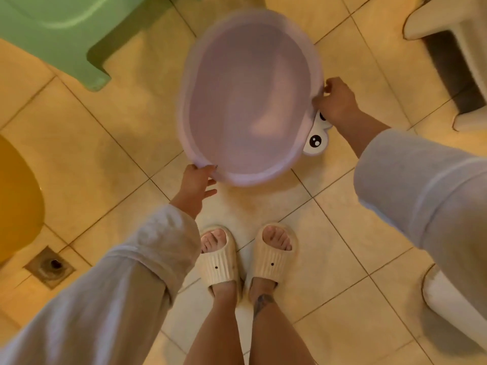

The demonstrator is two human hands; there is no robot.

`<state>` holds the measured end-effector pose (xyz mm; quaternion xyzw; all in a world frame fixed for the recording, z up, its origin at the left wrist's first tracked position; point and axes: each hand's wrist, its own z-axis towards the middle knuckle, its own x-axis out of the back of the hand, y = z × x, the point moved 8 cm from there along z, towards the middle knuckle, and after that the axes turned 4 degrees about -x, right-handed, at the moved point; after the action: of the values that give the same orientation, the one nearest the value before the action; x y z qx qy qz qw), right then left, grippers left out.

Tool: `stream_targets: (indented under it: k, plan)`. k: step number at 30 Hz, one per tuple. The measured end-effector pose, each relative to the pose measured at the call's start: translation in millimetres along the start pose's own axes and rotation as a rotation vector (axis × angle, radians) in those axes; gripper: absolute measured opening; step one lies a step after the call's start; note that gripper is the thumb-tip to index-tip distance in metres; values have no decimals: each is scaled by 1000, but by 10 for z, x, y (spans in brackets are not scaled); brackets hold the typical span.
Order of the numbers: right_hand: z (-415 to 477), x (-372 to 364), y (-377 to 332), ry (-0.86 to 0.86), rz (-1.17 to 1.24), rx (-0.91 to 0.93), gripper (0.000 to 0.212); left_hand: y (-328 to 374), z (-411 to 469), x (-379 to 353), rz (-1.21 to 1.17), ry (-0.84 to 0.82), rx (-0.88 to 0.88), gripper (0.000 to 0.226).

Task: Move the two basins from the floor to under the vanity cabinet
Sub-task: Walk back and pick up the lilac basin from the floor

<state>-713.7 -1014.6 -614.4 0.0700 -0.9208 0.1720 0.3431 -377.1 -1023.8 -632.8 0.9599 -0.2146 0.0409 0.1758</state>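
Observation:
A pale purple oval basin [247,98] sits in the middle of the view over the tiled floor, slightly blurred. My left hand [196,184] grips its near rim at the lower left. My right hand [337,100] pinches the rim on the right side. A white piece with cartoon eyes [316,139] sticks out from under the basin's right edge; I cannot tell whether it belongs to a second basin. The vanity cabinet is not in view.
A green plastic stool [66,35] stands at the top left. A yellow rounded object [15,196] lies at the left edge, with a floor drain [51,266] below it. A white stool [453,56] is at the top right. My feet in cream slippers [247,256] stand just below the basin.

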Motion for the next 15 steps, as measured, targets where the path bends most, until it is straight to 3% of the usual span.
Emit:
stream_targets:
  k: [4, 8, 15]
  plan:
    - [-72, -33, 55, -77, 125, -90, 51, 30, -29, 74, -175, -17, 56, 45]
    - [-514, 139, 245, -135, 253, -201, 52, 95, -342, 270, -98, -107, 90, 44]
    - [-2051, 760, 548, -146, 500, -373, 42, 479, -1768, 672, -24, -51, 22, 12]
